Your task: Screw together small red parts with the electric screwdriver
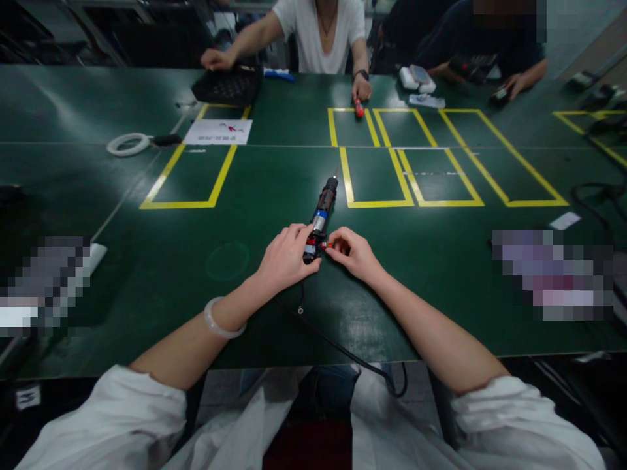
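Observation:
An electric screwdriver (321, 212) lies on the green table, its thin bit pointing away from me. Part of its casing is off, so a silver and blue motor and red parts show inside. My left hand (289, 258) is closed around its rear end and holds it against the table. At the screwdriver's right side, the thumb and fingers of my right hand (350, 251) pinch a small red wire end. A black cable (343, 352) runs from the rear of the tool and hangs over the table's front edge.
Yellow tape rectangles (377, 203) mark the table. Across it, one person holds a red-handled tool (359, 109) and touches a black tray (228, 86); another handles a dark object. A white coil (128, 144) and paper sheet (218, 132) lie left. Pixelated devices (553, 267) flank me.

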`<state>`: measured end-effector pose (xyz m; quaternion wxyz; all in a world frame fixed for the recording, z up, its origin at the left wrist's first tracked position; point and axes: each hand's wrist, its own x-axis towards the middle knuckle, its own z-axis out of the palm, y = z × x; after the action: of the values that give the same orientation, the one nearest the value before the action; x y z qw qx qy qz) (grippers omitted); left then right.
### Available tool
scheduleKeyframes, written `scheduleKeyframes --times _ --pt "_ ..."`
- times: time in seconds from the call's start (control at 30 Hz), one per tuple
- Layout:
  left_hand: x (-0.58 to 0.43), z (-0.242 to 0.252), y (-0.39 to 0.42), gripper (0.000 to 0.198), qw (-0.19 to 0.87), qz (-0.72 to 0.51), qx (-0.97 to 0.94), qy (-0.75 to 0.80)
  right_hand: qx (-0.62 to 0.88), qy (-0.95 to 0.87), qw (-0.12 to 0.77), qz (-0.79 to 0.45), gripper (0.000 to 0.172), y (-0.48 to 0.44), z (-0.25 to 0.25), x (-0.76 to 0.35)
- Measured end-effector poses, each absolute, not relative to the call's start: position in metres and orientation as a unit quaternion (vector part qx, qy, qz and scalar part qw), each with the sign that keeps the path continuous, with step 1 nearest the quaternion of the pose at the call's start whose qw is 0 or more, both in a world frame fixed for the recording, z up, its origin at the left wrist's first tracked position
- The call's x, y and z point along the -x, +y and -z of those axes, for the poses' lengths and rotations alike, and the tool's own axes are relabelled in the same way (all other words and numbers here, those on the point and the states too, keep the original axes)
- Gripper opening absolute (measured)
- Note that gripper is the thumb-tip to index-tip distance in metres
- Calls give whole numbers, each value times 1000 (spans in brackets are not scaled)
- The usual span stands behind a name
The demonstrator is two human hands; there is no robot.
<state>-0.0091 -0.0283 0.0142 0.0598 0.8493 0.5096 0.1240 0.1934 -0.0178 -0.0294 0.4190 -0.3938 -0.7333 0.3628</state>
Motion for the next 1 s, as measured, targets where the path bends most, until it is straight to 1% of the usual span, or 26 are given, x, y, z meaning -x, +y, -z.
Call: scheduleKeyframes --times 0.2,0.37,0.63,0.77,1.0 --pt "9 -12 -28 63 58 -125 -850 508 390 -780 384 -303 4 -18 29 -194" --pt "8 -12 -29 64 46 -112 -848 517 385 -780 400 -288 7 -19 29 -197" --pt "4 -11 -33 69 41 -111 -839 531 397 -772 404 -287 9 -20 28 -196" --pt "0 -10 -33 67 24 -104 -838 536 416 -760 410 -286 8 -22 24 -194" --pt "-7 -9 -28 64 -9 -96 -831 548 422 -734 418 -329 7 -24 21 -195"
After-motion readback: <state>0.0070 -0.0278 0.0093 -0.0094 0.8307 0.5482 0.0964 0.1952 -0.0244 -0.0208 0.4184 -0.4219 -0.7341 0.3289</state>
